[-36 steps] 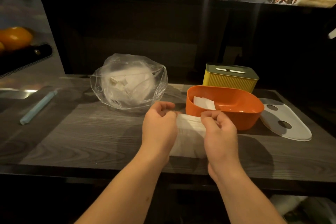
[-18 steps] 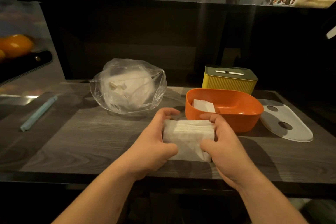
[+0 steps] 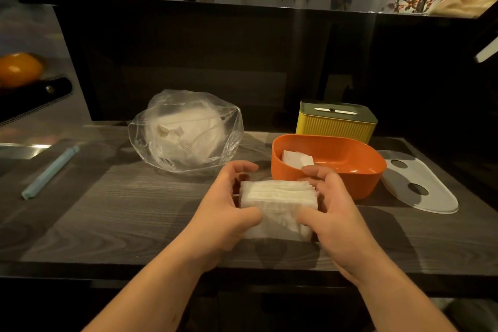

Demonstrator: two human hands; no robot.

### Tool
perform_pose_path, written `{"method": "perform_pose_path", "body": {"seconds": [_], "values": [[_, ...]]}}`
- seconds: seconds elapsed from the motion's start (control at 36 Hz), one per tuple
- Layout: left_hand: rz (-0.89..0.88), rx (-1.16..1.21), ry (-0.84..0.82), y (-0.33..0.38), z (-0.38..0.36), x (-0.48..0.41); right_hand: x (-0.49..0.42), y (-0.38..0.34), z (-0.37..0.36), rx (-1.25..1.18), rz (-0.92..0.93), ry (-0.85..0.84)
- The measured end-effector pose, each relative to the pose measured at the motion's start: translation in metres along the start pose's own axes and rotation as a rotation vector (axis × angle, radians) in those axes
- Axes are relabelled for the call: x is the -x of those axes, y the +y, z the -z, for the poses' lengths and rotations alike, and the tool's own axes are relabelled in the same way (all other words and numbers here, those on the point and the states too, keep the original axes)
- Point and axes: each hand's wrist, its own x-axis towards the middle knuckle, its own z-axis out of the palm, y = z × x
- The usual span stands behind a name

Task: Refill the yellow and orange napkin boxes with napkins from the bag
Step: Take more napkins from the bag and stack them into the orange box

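A stack of white napkins (image 3: 277,207) stands on edge on the dark wooden table (image 3: 113,224), held from both sides. My left hand (image 3: 229,207) grips its left end and my right hand (image 3: 328,205) grips its right end. Just behind the stack sits the open orange napkin box (image 3: 358,178) with a few napkins (image 3: 296,160) in its left end. The yellow napkin box (image 3: 336,127) with its grey slotted lid on stands behind the orange one. A clear plastic bag (image 3: 186,132) of white napkins lies at the back centre-left.
A white oval lid (image 3: 420,186) with two holes lies flat to the right of the orange box. A pale blue pen-like stick (image 3: 51,170) lies at the left. A dark back panel rises behind the table. An orange fruit (image 3: 17,69) sits far left.
Both hands turned from pinching the napkins' top edge to clasping the stack at its two ends, and the stack now stands squared between them. The boxes and bag stayed put.
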Motion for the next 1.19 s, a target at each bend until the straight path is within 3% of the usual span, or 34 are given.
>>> {"method": "perform_pose_path", "body": {"seconds": [0.17, 0.5, 0.69, 0.78, 0.94, 1.06, 1.19], "values": [[0.036, 0.019, -0.083, 0.003, -0.004, -0.004, -0.003, 0.002, 0.0, 0.013, 0.039, -0.03], [0.079, 0.068, -0.082, 0.005, -0.002, -0.004, -0.002, 0.002, 0.002, -0.029, 0.046, -0.101], [0.099, 0.024, -0.053, 0.004, 0.005, -0.002, -0.005, -0.009, 0.012, 0.267, 0.077, -0.167], [0.101, 0.02, -0.071, 0.006, 0.008, -0.001, -0.005, -0.02, 0.021, 0.413, 0.081, -0.268], [0.149, 0.012, -0.258, 0.027, 0.011, -0.011, -0.004, -0.05, 0.037, 0.609, 0.133, -0.49], [0.182, -0.052, -0.449, 0.052, 0.007, -0.025, -0.003, -0.069, 0.046, 0.667, 0.163, -0.528], [0.2, -0.125, -0.547, 0.072, -0.008, -0.047, 0.001, -0.084, 0.069, 0.705, 0.09, -0.564]]}}
